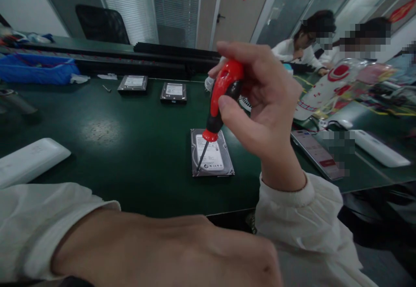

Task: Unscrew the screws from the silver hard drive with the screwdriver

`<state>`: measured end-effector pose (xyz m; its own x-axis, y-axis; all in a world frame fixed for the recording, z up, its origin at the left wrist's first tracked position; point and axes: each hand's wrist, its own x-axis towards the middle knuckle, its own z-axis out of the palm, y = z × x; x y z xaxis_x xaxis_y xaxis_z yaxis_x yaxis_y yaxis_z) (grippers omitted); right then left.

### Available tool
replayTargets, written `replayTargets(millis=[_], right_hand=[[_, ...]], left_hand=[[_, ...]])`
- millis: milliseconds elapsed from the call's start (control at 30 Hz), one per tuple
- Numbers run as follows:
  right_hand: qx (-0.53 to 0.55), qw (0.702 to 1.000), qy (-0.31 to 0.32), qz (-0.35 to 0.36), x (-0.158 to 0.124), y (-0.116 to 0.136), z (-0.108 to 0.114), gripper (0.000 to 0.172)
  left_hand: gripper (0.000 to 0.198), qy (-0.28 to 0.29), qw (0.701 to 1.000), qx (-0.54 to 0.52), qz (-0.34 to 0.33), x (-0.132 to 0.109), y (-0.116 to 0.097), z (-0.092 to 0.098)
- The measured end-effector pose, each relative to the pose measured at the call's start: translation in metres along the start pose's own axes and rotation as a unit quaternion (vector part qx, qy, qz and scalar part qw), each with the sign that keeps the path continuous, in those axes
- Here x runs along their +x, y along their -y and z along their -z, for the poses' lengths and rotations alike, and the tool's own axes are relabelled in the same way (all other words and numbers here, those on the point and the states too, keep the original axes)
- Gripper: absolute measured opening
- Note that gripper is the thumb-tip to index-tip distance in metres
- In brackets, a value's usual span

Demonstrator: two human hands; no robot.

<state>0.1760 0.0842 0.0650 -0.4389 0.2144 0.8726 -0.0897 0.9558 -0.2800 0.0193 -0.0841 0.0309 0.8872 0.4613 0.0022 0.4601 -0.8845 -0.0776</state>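
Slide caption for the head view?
Right hand holds a tilted screwdriver over a hard drive on a green table.

Right hand (264, 92) holds screwdriver (215, 115), tip at near-left corner of hard drive (213, 154); phone (318, 154) right of it, left hand (230, 250) nearer.

CE mark (215, 166) nr btm of HDD (226, 159) label (212, 154); rest illegible.

The loose, off-white left sleeve (19, 230) ends in a plain cuff (39, 256); right of that cuff, the matching right sleeve (302, 239) puckers at its wristband (289, 198). Below that cuff shows something dark (76, 282), perhaps a strap.
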Motion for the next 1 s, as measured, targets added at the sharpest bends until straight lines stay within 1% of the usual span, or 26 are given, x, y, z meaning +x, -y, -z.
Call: replayTargets(millis=[33,67,100,133,167,233,300,333,400,500,600,733,800,867,933,1000], right_hand=[[0.003,1.0,0.0,0.003,0.0,-0.001,0.0,0.036],[0.003,1.0,-0.004,0.012,0.0,-0.001,0.0,0.036],[-0.002,1.0,-0.008,0.02,0.0,-0.002,0.0,0.036],[-0.012,1.0,-0.01,0.027,0.001,-0.003,0.0,0.036],[-0.024,0.999,-0.014,0.031,0.001,-0.004,0.0,0.036],[-0.042,0.999,-0.018,0.026,0.0,-0.006,-0.001,0.032],[-0.04,0.999,-0.02,0.018,-0.001,-0.009,-0.002,0.032],[-0.03,0.999,-0.025,0.019,-0.002,-0.01,-0.003,0.034],[-0.007,0.999,-0.025,0.026,-0.004,-0.011,-0.004,0.037],[-0.008,0.999,-0.03,0.022,-0.003,-0.01,-0.005,0.033],[-0.021,0.999,-0.04,0.008,-0.002,-0.007,-0.005,0.028],[0.024,0.999,-0.032,0.004,-0.005,-0.006,-0.004,0.034],[0.038,0.999,-0.027,0.004,-0.006,-0.006,-0.003,0.028],[0.022,1.0,-0.022,0.002,-0.007,-0.006,-0.003,0.021],[0.0,1.0,-0.014,-0.001,-0.006,-0.006,-0.003,0.023],[-0.007,1.0,-0.01,0.006,-0.003,-0.007,-0.004,0.029]], left_hand=[[0.027,-0.042,0.996,-0.073,-0.021,0.007,0.001,0.001],[0.02,-0.079,0.987,-0.134,-0.025,0.013,0.003,-0.001],[0.013,-0.113,0.98,-0.162,-0.007,0.018,0.004,-0.006],[0.011,-0.169,0.973,-0.154,0.001,0.021,0.007,-0.013],[0.016,-0.218,0.969,-0.116,-0.003,0.022,0.01,-0.022],[0.017,-0.246,0.969,-0.002,-0.015,0.018,0.02,-0.04],[0.014,-0.242,0.965,0.093,-0.036,0.011,0.032,-0.054],[0.014,-0.244,0.962,0.118,-0.034,0.008,0.038,-0.058],[0.017,-0.251,0.959,0.133,-0.016,0.005,0.047,-0.062],[0.021,-0.263,0.956,0.134,0.011,0.007,0.053,-0.061],[0.022,-0.264,0.956,0.13,0.017,0.009,0.053,-0.062],[0.018,-0.247,0.964,0.091,0.045,0.004,0.057,-0.067],[0.016,-0.24,0.967,0.05,0.071,0.001,0.06,-0.069],[0.015,-0.24,0.967,0.02,0.087,-0.001,0.064,-0.07],[0.013,-0.241,0.967,0.018,0.084,-0.003,0.066,-0.071],[0.012,-0.236,0.969,0.041,0.067,-0.004,0.067,-0.071]])
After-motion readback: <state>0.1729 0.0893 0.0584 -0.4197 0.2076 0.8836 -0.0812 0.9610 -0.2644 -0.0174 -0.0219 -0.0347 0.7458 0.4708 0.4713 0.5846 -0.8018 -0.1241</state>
